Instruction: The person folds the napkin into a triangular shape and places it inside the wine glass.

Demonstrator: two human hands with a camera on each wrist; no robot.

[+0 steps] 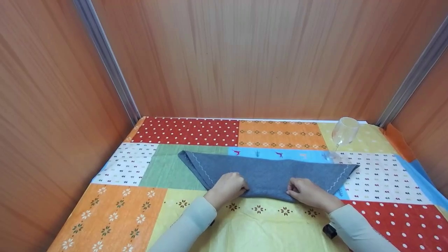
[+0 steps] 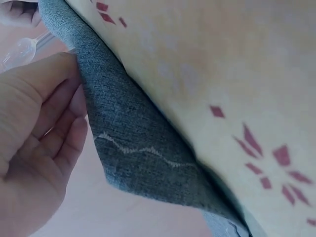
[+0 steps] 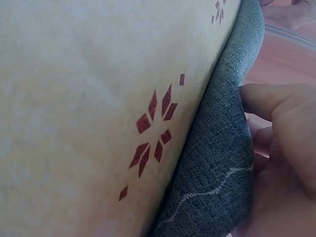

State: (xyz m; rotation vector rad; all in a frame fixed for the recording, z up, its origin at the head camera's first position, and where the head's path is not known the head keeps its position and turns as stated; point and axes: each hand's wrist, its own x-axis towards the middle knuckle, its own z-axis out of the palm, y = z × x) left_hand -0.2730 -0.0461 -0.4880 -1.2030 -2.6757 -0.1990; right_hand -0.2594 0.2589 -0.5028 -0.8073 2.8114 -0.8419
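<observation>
A grey-blue cloth napkin (image 1: 267,175) lies folded into a long, wide shape, with pointed ends left and right and wavy pale stitching near both ends. My left hand (image 1: 228,188) pinches its near edge left of the middle. Right of the middle, my right hand (image 1: 309,192) grips the same edge. In the left wrist view, thumb and fingers of the left hand (image 2: 39,123) meet at the rolled edge of the napkin (image 2: 123,113). The right wrist view has the right hand's thumb (image 3: 266,96) pressed to the napkin (image 3: 217,133); its fingertips are partly hidden.
A clear stemmed glass (image 1: 345,131) stands at the back right, close behind the napkin's right end. Under everything lies a patchwork tablecloth (image 1: 122,206). Wood-grain panels (image 1: 245,59) enclose the table at the back and both sides.
</observation>
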